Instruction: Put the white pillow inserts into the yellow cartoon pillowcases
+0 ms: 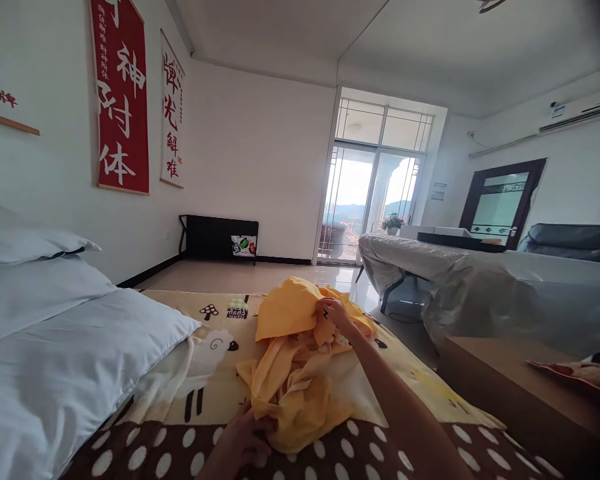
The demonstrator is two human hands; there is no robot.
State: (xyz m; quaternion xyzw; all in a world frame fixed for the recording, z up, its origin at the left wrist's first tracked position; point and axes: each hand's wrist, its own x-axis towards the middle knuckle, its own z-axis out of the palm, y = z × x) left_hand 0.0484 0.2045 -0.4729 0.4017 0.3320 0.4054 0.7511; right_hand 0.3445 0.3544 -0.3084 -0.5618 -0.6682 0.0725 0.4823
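A crumpled yellow cloth lies on a bed covered by a cartoon sheep blanket with a brown dotted border. My right hand reaches forward and pinches the far, raised part of the yellow cloth. My left hand is low at the near edge, its fingers closed on the cloth's near end. The cloth is bunched between the two hands.
White pillows are stacked at the left. A wooden bedside surface stands at the right. Beyond it is a plastic-covered table, a dark sofa, and a glass balcony door. Red and white banners hang on the left wall.
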